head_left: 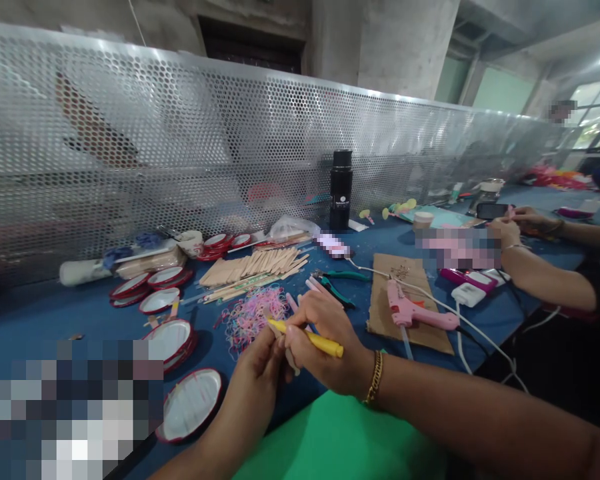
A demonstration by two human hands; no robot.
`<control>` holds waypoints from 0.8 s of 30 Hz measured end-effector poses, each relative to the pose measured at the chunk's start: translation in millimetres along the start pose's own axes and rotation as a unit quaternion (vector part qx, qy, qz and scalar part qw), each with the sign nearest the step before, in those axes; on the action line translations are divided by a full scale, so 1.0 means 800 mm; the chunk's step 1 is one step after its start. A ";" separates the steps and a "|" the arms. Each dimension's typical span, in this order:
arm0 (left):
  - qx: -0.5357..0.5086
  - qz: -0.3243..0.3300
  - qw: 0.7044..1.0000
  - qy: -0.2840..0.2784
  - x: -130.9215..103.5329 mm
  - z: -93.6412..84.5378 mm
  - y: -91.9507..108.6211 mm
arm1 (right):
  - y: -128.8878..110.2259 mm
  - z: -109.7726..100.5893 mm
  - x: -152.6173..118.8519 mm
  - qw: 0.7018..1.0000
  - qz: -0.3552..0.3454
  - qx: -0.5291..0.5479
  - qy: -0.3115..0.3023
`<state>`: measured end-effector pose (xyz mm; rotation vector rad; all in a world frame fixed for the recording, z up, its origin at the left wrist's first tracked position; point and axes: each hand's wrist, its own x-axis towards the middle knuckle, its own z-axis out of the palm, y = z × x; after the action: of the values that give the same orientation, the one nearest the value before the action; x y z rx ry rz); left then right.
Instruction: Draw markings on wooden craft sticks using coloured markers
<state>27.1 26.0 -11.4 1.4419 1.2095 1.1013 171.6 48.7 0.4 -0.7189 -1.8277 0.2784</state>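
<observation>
My right hand (325,337) is closed around a yellow pen (327,345), its tip pointing left toward my other hand. Close against it, my left hand (257,363) pinches a small pale piece (293,365), mostly hidden by the fingers, so its kind cannot be made out. Just beyond lies a tangle of pink, purple and blue strings (255,317). Pink and lilac sticks (320,290) lie partly behind my right hand. Left of my hands are round white discs with red rims, like small drums, the nearest (193,405) tilted and others stacked (170,340).
Flat wooden sticks (260,267) are piled behind the strings. Green-handled pliers (337,290) lie beside a cardboard sheet (380,267) bearing a pink glue gun (413,313). A black flask (341,190) stands before a perforated metal screen (180,127). Another person's hands (507,230) work at right.
</observation>
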 end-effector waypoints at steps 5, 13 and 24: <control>-0.016 -0.005 1.000 -0.012 0.001 0.001 0.003 | 0.002 -0.001 0.002 1.000 0.024 -0.015 0.009; -0.002 -0.005 1.000 -0.007 -0.002 -0.001 0.003 | -0.003 -0.002 0.004 1.000 0.019 0.022 -0.002; -0.004 0.001 1.000 -0.015 -0.002 -0.002 -0.002 | -0.003 -0.002 0.005 0.999 0.023 0.024 0.030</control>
<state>25.2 24.9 -12.4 1.4501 1.1811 1.0810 171.6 48.9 5.1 -0.7301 -1.7428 0.3267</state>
